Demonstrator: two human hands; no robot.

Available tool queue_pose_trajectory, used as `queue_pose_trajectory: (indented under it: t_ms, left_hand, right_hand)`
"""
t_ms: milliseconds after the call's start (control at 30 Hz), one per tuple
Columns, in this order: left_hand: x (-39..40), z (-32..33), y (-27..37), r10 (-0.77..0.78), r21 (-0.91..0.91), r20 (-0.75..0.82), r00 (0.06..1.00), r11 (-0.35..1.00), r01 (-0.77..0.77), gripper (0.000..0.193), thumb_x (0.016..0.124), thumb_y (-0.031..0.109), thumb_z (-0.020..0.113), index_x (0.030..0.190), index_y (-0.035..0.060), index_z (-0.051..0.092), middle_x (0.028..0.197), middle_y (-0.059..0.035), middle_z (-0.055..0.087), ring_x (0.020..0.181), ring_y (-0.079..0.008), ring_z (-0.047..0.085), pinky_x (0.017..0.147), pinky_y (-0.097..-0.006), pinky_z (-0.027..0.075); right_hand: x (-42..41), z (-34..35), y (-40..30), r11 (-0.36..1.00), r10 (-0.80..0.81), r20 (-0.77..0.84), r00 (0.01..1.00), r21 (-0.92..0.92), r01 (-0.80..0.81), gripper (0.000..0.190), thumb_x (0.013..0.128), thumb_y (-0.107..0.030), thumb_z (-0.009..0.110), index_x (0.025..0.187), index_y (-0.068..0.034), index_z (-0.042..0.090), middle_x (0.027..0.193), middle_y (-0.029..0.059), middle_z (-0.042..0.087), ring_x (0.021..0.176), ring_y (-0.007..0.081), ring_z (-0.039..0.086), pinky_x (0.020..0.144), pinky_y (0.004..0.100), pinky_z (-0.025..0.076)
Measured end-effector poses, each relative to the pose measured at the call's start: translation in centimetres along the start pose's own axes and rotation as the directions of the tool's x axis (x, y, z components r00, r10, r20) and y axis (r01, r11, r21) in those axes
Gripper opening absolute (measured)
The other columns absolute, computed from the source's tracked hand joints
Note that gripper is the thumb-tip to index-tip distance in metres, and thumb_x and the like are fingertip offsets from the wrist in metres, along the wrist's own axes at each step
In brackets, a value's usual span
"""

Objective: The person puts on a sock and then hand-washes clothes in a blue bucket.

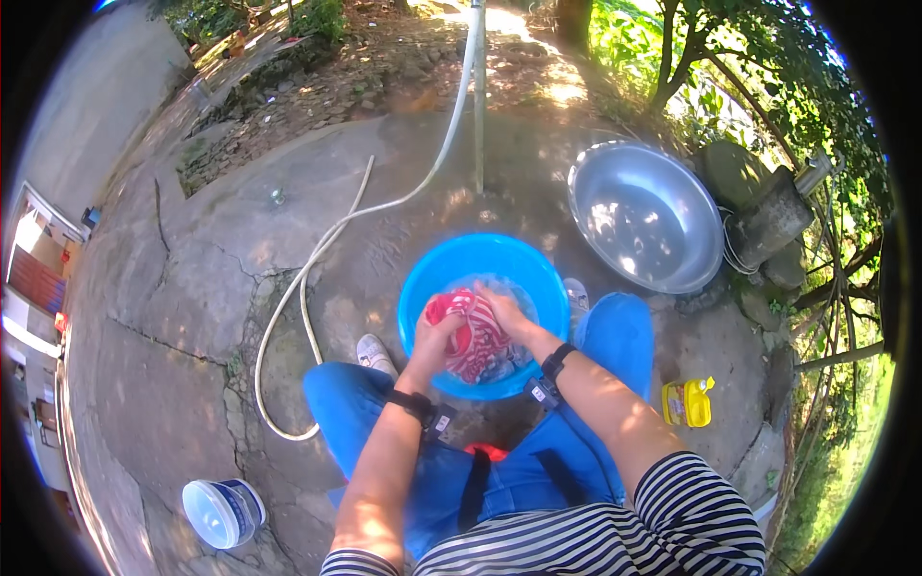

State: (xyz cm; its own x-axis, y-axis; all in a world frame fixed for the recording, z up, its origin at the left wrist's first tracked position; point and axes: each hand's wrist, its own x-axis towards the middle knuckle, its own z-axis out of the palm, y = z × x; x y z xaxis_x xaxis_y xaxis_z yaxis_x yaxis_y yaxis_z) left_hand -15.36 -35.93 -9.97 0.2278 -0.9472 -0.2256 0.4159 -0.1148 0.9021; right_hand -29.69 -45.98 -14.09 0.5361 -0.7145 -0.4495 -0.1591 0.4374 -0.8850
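Observation:
A round blue plastic basin [549,288] stands on the concrete between my feet, with sudsy water in it. Over the water I hold a wet red-and-white striped cloth item [479,335], bunched up. My left hand [436,335] grips its left side, where a plainer red part shows. The upper right side is in my right hand [502,311], its fingers bent over the fabric. The lower part of the cloth hangs into the basin, and its exact kind cannot be told. Both wrists wear black straps with small devices.
A large silver metal basin [641,216] sits at the upper right. A pale hose [317,252] loops over cracked concrete on the left, near an upright pole [480,108]. A yellow plastic bottle [686,403] stands at right, and a white-and-blue plastic bucket [225,513] lies at lower left.

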Motion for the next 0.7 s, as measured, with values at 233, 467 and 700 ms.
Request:
queue_pose_trajectory:
  t_ms: [233, 467, 700]
  left_hand:
    - [0.5, -1.8, -0.4, -0.198, -0.397, 0.063, 0.978, 0.894, 0.206, 0.037, 0.085, 0.009, 0.054, 0.121, 0.0030, 0.058, 0.112, -0.0136, 0.067, 0.099, -0.0287, 0.067, 0.093, -0.0450, 0.053]
    - [1.5, -3.7, -2.3, -0.293, -0.596, -0.041, 0.955, 0.774, 0.212, 0.033, 0.092, 0.026, 0.043, 0.111, 0.0051, 0.059, 0.109, -0.0144, 0.067, 0.106, -0.0292, 0.064, 0.094, -0.0471, 0.052]
    - [2.9, -5.1, -7.0, 0.006, -0.772, 0.336, 0.942, 0.575, 0.272, 0.035, 0.097, 0.043, 0.046, 0.093, 0.0109, 0.060, 0.095, -0.0101, 0.064, 0.092, -0.0231, 0.064, 0.083, -0.0396, 0.053]
  right_hand:
    - [-0.9, 1.4, -1.5, 0.818, 0.069, 0.263, 0.962, 0.537, -0.206, 0.053, 0.092, -0.058, 0.057, 0.109, -0.009, 0.068, 0.111, 0.0116, 0.070, 0.096, 0.0202, 0.068, 0.081, 0.0362, 0.057]
    - [-2.4, 4.8, -4.3, 0.650, -0.750, -0.095, 0.655, -0.289, 0.703, 0.021, 0.077, -0.008, 0.071, 0.089, -0.004, 0.054, 0.105, 0.0110, 0.065, 0.096, 0.0225, 0.062, 0.081, 0.0336, 0.050]
    - [-6.7, 9.4, -2.8, 0.230, -0.882, 0.183, 0.435, -0.638, 0.735, 0.015, 0.075, -0.013, 0.068, 0.080, -0.006, 0.056, 0.091, 0.0122, 0.064, 0.082, 0.0334, 0.062, 0.072, 0.0425, 0.051]
